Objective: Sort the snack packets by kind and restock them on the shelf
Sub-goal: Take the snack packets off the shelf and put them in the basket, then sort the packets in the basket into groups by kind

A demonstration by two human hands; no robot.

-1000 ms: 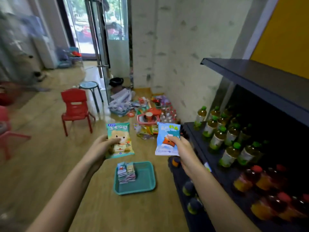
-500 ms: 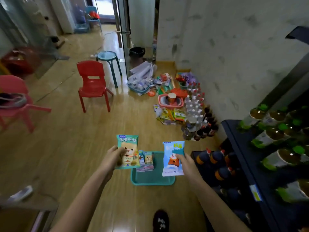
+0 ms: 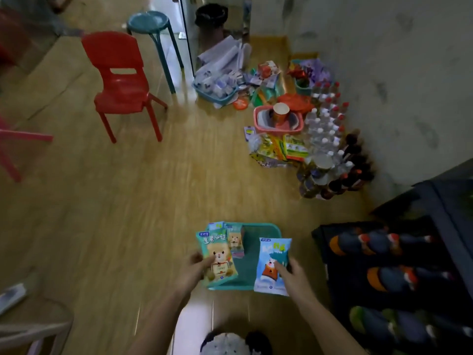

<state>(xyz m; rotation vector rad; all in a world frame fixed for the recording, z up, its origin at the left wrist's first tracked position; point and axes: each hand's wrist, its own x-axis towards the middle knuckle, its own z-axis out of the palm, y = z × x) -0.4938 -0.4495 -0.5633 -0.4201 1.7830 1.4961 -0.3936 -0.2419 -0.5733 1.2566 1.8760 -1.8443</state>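
My left hand (image 3: 192, 268) pinches a green snack packet with a bear picture (image 3: 216, 257) by its lower left edge. My right hand (image 3: 291, 274) pinches a blue and white snack packet (image 3: 271, 265) by its right side. Both packets hang just above a teal tray (image 3: 256, 233) that lies on the wooden floor. A small stack of more packets (image 3: 235, 239) sits in the tray's left half. The dark shelf (image 3: 399, 265) with rows of bottles stands at the right.
A red chair (image 3: 120, 80) and a teal stool (image 3: 151, 24) stand at the back left. A heap of goods lies by the wall: a pink basket (image 3: 277, 121), snack bags (image 3: 279, 149), water bottles (image 3: 327, 124). My shoes (image 3: 230, 343) show at the bottom edge.
My head has tipped down from the shelf toward the floor. Both hands have lowered the two packets until they hang over the tray.
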